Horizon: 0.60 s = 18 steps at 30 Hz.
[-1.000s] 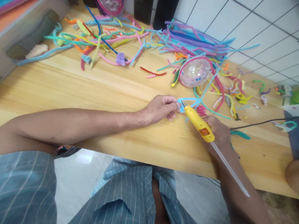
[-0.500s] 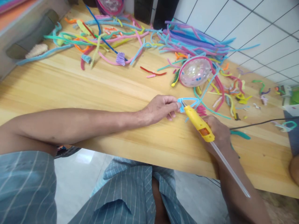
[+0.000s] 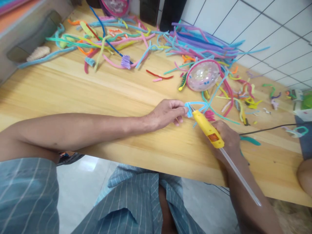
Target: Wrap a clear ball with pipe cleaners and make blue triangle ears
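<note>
Between its thumb and fingers my left hand (image 3: pixel 169 112) pinches a light blue pipe cleaner (image 3: pixel 198 103), bent into a loop with a thicker folded end. My right hand (image 3: pixel 225 138) is wrapped round a yellow hot glue gun (image 3: pixel 207 127). The gun's metal nozzle meets the folded blue end, close to my left fingertips. From the back of the gun a clear glue stick (image 3: pixel 240 177) sticks out over my right forearm. A coiled pink pipe cleaner (image 3: pixel 209 115) lies just beyond the gun.
Behind my hands stands a clear, pink-rimmed container (image 3: pixel 204 75). A pile of blue and purple pipe cleaners (image 3: pixel 202 42) rests by the tiled wall. Teal-handled pliers or scissors (image 3: pixel 250 140) lie right of my right hand, near a black cord (image 3: pixel 273 128). Another person's arm (image 3: pixel 304 177) shows at the right edge.
Both hands, the glue gun and the blue pipe cleaner stay nearly still. At the right edge, the other person's arm has come slightly further into view.
</note>
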### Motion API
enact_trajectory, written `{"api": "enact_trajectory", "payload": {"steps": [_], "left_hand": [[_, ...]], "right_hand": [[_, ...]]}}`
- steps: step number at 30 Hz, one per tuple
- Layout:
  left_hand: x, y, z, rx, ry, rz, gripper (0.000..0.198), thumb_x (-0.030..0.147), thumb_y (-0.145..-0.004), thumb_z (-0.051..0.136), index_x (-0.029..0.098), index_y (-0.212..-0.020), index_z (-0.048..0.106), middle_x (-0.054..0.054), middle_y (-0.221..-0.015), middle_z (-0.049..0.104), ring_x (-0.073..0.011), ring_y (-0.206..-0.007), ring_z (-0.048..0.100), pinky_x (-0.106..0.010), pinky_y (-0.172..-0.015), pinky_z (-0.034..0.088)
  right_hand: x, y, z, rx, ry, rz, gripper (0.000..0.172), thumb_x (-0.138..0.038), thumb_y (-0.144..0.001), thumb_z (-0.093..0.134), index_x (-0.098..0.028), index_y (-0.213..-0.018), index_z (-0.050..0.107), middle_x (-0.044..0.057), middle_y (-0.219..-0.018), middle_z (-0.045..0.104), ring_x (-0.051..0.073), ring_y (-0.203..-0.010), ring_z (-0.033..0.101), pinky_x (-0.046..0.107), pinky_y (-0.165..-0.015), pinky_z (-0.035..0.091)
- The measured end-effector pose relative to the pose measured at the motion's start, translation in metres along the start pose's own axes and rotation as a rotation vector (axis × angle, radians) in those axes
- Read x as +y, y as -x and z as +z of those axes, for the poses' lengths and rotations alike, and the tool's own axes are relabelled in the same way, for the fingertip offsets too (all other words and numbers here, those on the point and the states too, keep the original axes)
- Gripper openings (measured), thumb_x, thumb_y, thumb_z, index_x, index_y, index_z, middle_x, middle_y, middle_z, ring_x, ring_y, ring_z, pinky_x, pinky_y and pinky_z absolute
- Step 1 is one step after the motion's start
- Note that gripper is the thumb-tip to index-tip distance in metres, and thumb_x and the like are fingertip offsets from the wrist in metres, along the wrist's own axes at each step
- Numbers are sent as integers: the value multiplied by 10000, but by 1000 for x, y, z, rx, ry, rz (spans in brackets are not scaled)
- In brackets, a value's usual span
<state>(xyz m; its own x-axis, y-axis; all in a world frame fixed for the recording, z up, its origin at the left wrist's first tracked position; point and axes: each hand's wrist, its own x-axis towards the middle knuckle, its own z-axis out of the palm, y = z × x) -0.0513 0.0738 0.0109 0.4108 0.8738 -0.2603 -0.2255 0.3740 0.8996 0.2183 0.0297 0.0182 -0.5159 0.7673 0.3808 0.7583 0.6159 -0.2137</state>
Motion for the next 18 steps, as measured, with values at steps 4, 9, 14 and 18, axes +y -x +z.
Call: {"api": "enact_trajectory", "payload": {"steps": [4, 9, 14, 18], "left_hand": [[-1, 0, -1, -4, -1, 6, 248, 83, -1027, 660, 114, -785, 704, 23, -655, 679, -66, -560, 639, -171, -554, 550], [0, 1, -2, -9, 11, -3, 230, 95, -1016, 674, 118, -791, 709, 18, -651, 682, -72, -575, 646, -173, -580, 559], [-1, 0, -2, 0, 23, -19, 216, 92, -1014, 673, 115, -806, 724, 15, -651, 690, -74, -564, 644, -176, -578, 563], [-1, 1, -2, 0, 34, -21, 221, 94, -1011, 668, 114, -797, 719, 17, -637, 686, -72, -556, 646, -166, -566, 565]], "right_hand": [[0, -2, 1, 4, -42, 7, 85, -255, -964, 662, -270, -892, 621, 15, -751, 726, 200, -677, 715, 285, -630, 504], [1, -1, 0, -55, -11, 45, 76, -281, -959, 657, -281, -894, 617, 29, -762, 743, 217, -688, 728, 304, -630, 522], [-1, -3, -2, -49, -22, 76, 65, -297, -940, 637, -288, -885, 604, 38, -763, 749, 236, -696, 728, 317, -651, 544], [1, -3, -1, -60, -3, 50, 104, -298, -970, 614, -285, -866, 611, 21, -716, 717, 224, -644, 702, 308, -610, 509]]}}
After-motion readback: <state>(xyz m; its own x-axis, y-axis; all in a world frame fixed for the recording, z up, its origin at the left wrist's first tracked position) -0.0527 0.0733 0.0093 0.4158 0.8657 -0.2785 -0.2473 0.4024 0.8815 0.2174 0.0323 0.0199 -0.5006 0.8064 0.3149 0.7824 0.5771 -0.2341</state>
